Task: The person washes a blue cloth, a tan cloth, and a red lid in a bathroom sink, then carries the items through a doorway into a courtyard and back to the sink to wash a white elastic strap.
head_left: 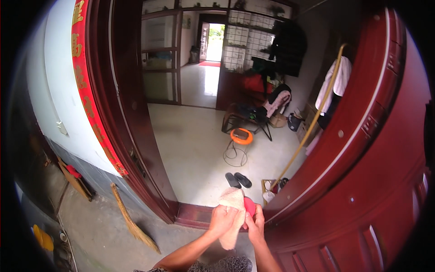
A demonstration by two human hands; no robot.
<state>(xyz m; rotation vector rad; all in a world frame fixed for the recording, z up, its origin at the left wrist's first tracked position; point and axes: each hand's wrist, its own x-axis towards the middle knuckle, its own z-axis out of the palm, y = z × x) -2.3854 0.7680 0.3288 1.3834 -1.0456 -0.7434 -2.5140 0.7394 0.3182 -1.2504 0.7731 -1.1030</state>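
A cream-coloured cloth (pixel 233 199) hangs from my left hand (pixel 221 220), whose fingers are closed on its middle. The cloth's lower end dangles below the hand. Close on the right, my right hand (pixel 255 224) grips a red object with a rounded edge (pixel 249 206), its thumb and fingers closed around it. The cloth lies against the red object and covers part of it, so its full shape is hidden. Both hands are held together in front of the doorway, above the dark red threshold (pixel 192 215).
A dark red door (pixel 344 204) stands at the right. Inside are black slippers (pixel 238 180), an orange-topped stool (pixel 241 136), a folding chair with clothes (pixel 272 106) and a leaning wooden pole (pixel 312 129). A straw broom (pixel 132 223) leans at the left wall.
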